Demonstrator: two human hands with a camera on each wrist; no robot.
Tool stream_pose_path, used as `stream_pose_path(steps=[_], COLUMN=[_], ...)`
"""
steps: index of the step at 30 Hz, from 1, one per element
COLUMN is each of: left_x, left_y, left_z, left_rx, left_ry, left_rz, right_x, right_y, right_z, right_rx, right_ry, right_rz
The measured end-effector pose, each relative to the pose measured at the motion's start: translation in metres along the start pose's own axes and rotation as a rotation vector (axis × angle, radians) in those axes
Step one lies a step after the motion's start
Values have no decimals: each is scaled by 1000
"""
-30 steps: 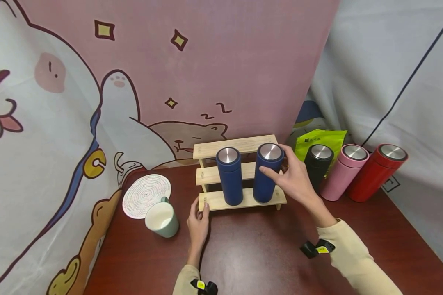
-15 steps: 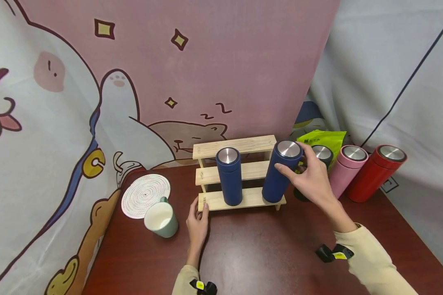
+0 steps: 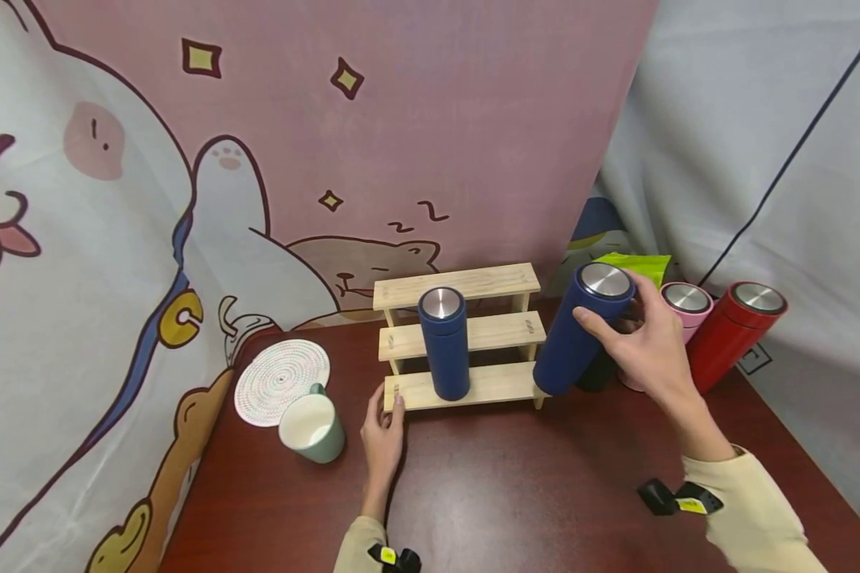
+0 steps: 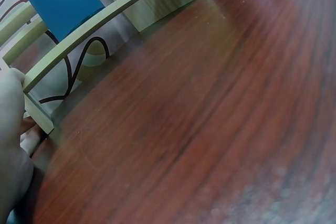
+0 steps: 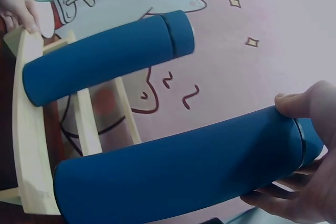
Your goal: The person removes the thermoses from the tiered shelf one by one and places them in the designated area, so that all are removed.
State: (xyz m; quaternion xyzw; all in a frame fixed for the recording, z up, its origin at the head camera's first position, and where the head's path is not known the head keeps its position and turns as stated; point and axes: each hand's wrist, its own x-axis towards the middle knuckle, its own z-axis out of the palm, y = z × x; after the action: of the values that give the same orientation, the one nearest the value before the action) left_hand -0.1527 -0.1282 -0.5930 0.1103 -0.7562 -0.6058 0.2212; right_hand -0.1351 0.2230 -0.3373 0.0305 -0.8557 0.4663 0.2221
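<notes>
My right hand grips a dark blue thermos bottle near its steel-topped lid, thumb on one side and fingers round the other. The bottle tilts, its base by the right end of the bottom step of a three-step wooden display rack. In the right wrist view, whether that base touches the rack is unclear. A second blue thermos bottle stands upright on the bottom step. At the step's left end my left hand pinches the board, thumb on top; the left wrist view shows fingers below the board.
Behind the held bottle are a mostly hidden black bottle and a green pouch. A pink bottle and a red bottle stand further right. A pale green mug and a round woven mat are on the left.
My right hand has moved the blue thermos bottle rightward along the bottom step to its right end, tilting it more and covering the black bottle. The left hand stays on the rack.
</notes>
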Motion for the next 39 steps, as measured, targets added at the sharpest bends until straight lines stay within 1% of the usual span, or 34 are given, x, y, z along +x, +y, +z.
stream_pose_path(steps=[7, 11, 14, 16, 22, 25, 30, 36, 39], left_x=[-1, 0, -1, -2, -9, -11, -11, -10, -8], left_y=[2, 1, 3, 8, 40, 45, 44, 41, 32], left_z=[-2, -1, 0, 0, -7, -9, -7, -6, -3], left_rx=[-11, -8, -5, -2, -1, -6, -16, -15, -15], left_ry=[-19, -6, 6, 7, -22, -21, -19, -8, 2], left_rz=[-1, 3, 6, 4, 21, 28, 30, 19, 9], right_x=[-1, -1, -1, -2, -4, -4, -6, -11, -15], right_y=[-1, 1, 2, 4, 9, 12, 16, 22, 28], right_z=[-15, -22, -27, -30, -42, -47, -56, -66, -71], right_rx=[-3, 18, 27, 31, 28, 27, 26, -30, -46], right_ry=[80, 129, 159, 174, 204, 223, 250, 245, 248], right_rz=[26, 27, 29, 37, 75, 78, 76, 92, 128])
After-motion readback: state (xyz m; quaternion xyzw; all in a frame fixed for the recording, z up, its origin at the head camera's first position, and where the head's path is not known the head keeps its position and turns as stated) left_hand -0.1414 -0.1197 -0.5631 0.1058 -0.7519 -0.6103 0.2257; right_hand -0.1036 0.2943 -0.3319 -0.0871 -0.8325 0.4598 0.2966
